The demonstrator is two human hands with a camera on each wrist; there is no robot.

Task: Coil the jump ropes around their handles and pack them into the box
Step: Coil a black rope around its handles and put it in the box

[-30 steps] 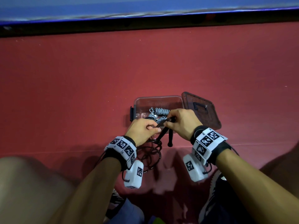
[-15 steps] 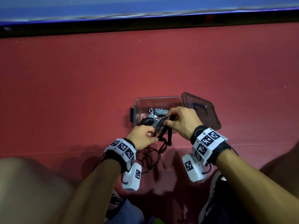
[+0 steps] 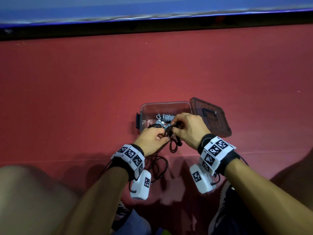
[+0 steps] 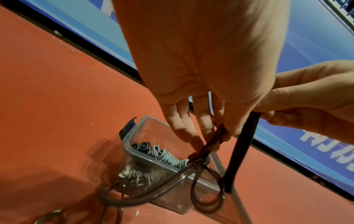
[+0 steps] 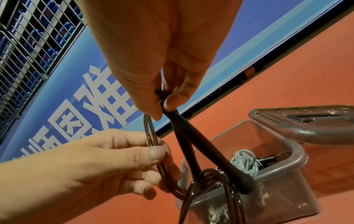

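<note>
A clear plastic box stands open on the red floor, its lid leaning at its right. A coiled grey jump rope and a coiled black one lie inside. In front of the box, my right hand pinches the tops of two black handles, which hang down over the box's near rim. My left hand pinches a loop of the dark cord right beside the handles. The remaining cord trails loosely on the floor under my left wrist.
Red floor stretches to a blue board with a dark base at the far side. My knees and shoes fill the lower edge. A wire grille shows above the board in the right wrist view.
My left hand dipped toward me with the cord, then rose back to the handles, taking up a loop. My right hand stayed almost still.
</note>
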